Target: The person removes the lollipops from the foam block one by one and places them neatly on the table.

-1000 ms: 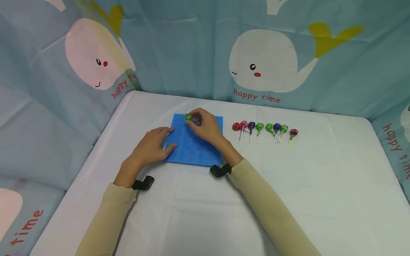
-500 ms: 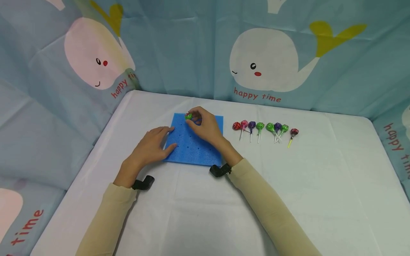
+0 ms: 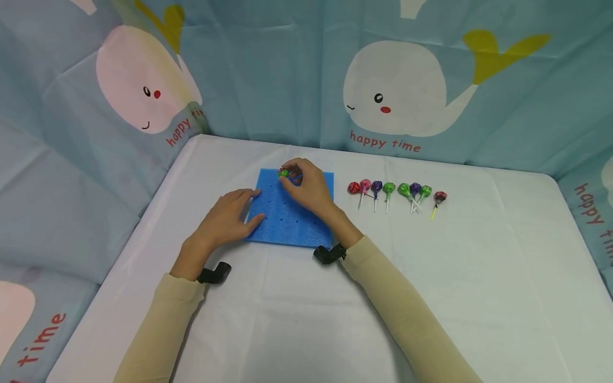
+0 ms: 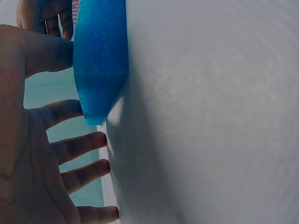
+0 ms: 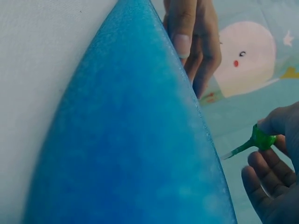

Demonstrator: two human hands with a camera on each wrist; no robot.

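Note:
My right hand [image 3: 308,186] pinches the head of a green-wrapped lollipop [image 3: 283,173] between thumb and fingers, over the far left part of a blue foam board [image 3: 292,231]. In the right wrist view the lollipop [image 5: 262,139] leans, its stick pointing down to the board's top face; the foam edge hides the stick's lower end. Small dark holes dot the board. My left hand [image 3: 230,215] rests at the board's left edge with fingers spread. In the left wrist view its thumb lies against the foam [image 4: 100,51], the index finger touches the edge, and the other fingertips reach the tablecloth.
Right of the board, several lollipops lie in a row on the white tablecloth [image 3: 431,298]: red [image 3: 354,187], pink [image 3: 365,184], purple [image 3: 377,186], green [image 3: 389,188], a crossed cluster [image 3: 414,189], and a dark red one [image 3: 440,197] with a yellow stick. A whale-print curtain [image 3: 297,96] stands behind.
The lollipop's head has shifted very slightly to the right in my right hand's pinch. My left hand and the board have stayed in place.

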